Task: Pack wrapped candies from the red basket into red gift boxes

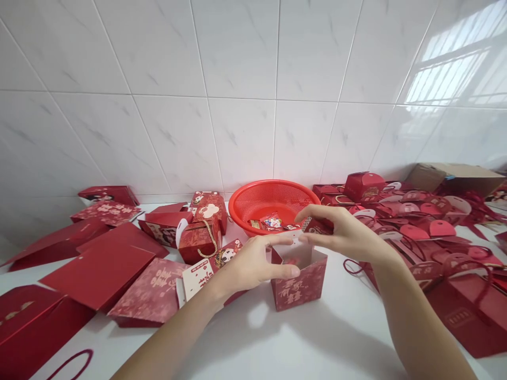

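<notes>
An upright red gift box (299, 285) with gold lettering stands on the white table, its top open and pale inside walls showing. My left hand (263, 261) is at its left side, the thumb against the front panel and the index finger over the top edge. Above the opening, my right hand (340, 232) curves its thumb and fingers around a small dark red printed piece (319, 226) with a dotted edge, possibly a packet. Just behind is a red plastic basket (273, 186) with several wrapped sweets (272, 220) at its bottom.
Flat and folded red boxes (99, 272) spread over the left side. Made-up boxes with rope handles (200, 240) stand left of the basket. Many red boxes (428, 243) crowd the right, with a cardboard carton (455, 177) behind. A tiled wall (241, 132) closes off the back.
</notes>
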`<move>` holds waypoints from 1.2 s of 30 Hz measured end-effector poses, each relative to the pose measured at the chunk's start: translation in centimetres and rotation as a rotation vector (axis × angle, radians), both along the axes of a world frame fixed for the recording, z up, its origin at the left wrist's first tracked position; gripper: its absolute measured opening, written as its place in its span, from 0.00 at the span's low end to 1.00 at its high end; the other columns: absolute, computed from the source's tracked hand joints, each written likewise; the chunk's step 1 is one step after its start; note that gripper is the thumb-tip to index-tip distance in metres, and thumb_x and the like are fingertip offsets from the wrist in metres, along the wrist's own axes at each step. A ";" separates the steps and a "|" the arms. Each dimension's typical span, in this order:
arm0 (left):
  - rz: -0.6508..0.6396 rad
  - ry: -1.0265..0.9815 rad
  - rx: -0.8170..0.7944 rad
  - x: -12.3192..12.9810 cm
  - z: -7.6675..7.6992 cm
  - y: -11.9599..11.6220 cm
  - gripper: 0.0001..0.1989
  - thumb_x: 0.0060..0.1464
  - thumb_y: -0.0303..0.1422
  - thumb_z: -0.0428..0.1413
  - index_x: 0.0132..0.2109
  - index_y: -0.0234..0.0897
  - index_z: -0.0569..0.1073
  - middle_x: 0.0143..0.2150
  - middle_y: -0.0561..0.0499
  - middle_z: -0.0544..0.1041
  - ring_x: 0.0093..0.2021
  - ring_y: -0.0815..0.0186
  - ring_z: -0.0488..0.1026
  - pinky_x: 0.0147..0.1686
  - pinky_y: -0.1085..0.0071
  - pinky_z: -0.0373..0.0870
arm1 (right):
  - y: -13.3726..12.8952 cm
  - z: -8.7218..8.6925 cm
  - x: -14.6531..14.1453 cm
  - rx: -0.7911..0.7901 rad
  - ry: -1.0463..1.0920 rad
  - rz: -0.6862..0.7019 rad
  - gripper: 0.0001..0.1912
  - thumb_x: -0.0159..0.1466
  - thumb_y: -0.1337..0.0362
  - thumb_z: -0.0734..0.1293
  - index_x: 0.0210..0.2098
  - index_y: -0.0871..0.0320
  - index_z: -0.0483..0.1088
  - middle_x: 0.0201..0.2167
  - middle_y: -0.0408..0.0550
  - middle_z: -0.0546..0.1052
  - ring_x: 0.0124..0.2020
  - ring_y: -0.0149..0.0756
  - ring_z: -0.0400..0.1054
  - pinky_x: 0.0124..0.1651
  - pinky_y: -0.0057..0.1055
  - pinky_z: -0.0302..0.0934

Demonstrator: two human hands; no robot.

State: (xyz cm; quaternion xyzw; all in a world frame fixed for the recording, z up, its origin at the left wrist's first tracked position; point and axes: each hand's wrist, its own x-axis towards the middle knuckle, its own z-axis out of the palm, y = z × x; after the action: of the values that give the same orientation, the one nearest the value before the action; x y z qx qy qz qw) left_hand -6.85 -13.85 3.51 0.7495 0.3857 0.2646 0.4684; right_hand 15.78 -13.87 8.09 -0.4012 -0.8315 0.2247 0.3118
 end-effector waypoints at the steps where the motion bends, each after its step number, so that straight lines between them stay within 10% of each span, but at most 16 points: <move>1: 0.022 0.016 -0.011 0.0 -0.1 0.0 0.33 0.47 0.46 0.69 0.61 0.50 0.74 0.65 0.53 0.71 0.68 0.49 0.63 0.67 0.55 0.60 | 0.1 -0.1 -0.2 0.027 0.059 -0.010 0.09 0.66 0.58 0.67 0.40 0.57 0.73 0.31 0.44 0.76 0.28 0.30 0.65 0.31 0.27 0.59; 16: 0.037 0.046 -0.036 0.2 0.1 0.1 0.32 0.47 0.47 0.68 0.60 0.50 0.75 0.65 0.53 0.72 0.70 0.50 0.61 0.67 0.55 0.59 | 0.8 -0.6 -0.9 0.148 0.323 0.009 0.08 0.68 0.61 0.67 0.35 0.58 0.73 0.31 0.44 0.76 0.29 0.29 0.66 0.32 0.27 0.60; 21: 0.037 0.043 -0.018 0.1 0.1 0.4 0.32 0.46 0.47 0.68 0.59 0.45 0.76 0.63 0.50 0.73 0.66 0.48 0.66 0.65 0.55 0.63 | -2.7 0.9 -0.2 -0.135 -0.098 0.406 0.06 0.66 0.62 0.68 0.40 0.58 0.74 0.30 0.43 0.77 0.27 0.29 0.68 0.28 0.26 0.58; 26: 0.048 0.048 -0.017 0.0 0.0 0.5 0.33 0.45 0.49 0.68 0.58 0.47 0.76 0.64 0.52 0.73 0.69 0.50 0.62 0.67 0.58 0.59 | -7.7 -3.5 -1.8 -0.152 -0.924 0.504 0.14 0.58 0.63 0.73 0.43 0.59 0.75 0.32 0.49 0.78 0.27 0.42 0.71 0.20 0.30 0.43; 31: 0.050 0.066 -0.037 0.1 0.1 0.3 0.34 0.45 0.50 0.68 0.60 0.49 0.75 0.65 0.52 0.71 0.69 0.49 0.61 0.68 0.57 0.58 | -9.6 -10.2 -2.8 -0.147 -1.016 0.479 0.17 0.56 0.68 0.69 0.45 0.61 0.74 0.38 0.53 0.78 0.32 0.45 0.73 0.21 0.31 0.43; 36: 0.049 0.078 -0.031 0.0 0.1 0.4 0.33 0.46 0.48 0.68 0.60 0.47 0.75 0.65 0.51 0.71 0.70 0.49 0.60 0.67 0.56 0.58 | -7.9 -8.5 -2.3 -0.140 -0.880 0.514 0.09 0.59 0.63 0.70 0.39 0.59 0.76 0.32 0.49 0.79 0.25 0.36 0.68 0.24 0.31 0.44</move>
State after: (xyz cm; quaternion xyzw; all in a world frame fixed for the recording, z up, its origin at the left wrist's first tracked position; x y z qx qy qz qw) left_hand -6.83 -13.49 3.59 0.7422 0.4258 0.2408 0.4580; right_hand 13.48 -21.78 -0.37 -0.2601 -0.9387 0.1592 -0.1608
